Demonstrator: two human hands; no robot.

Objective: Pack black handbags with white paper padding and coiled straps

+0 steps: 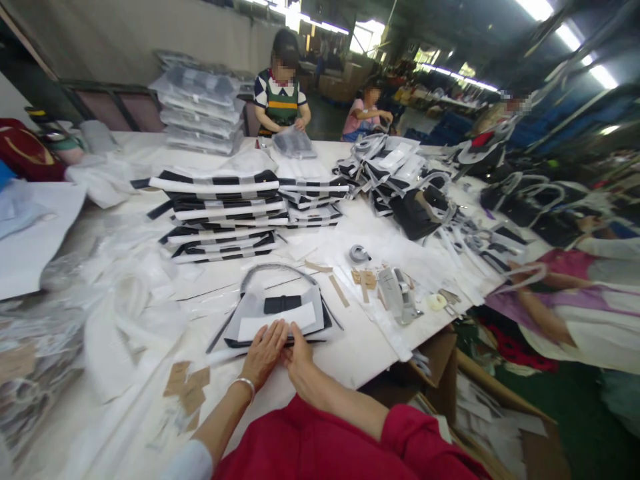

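A flat, dark-edged bag under a pale translucent cover lies on the bench, straight ahead of the person's hands, near the bench's close edge. Its long axis runs left to right, across the line of the forearms, and its grey handle arcs away on the far side. A white strip lies along the bag's near part, its right end tilted a little farther off, below a dark tab. Both hands meet at about the middle of the near edge, so neither is clearly nearer. The left hand is laid fairly flat, fingers straight and together, their tips at the strip's near edge. The right hand is narrow and part-curled just beside it, fingertips also by the strip; whether either hand pinches the edge cannot be told. Stacked bundles stand beyond the handle, brown card pieces lie to the left of the hands, and a grey tape dispenser sits to the right.
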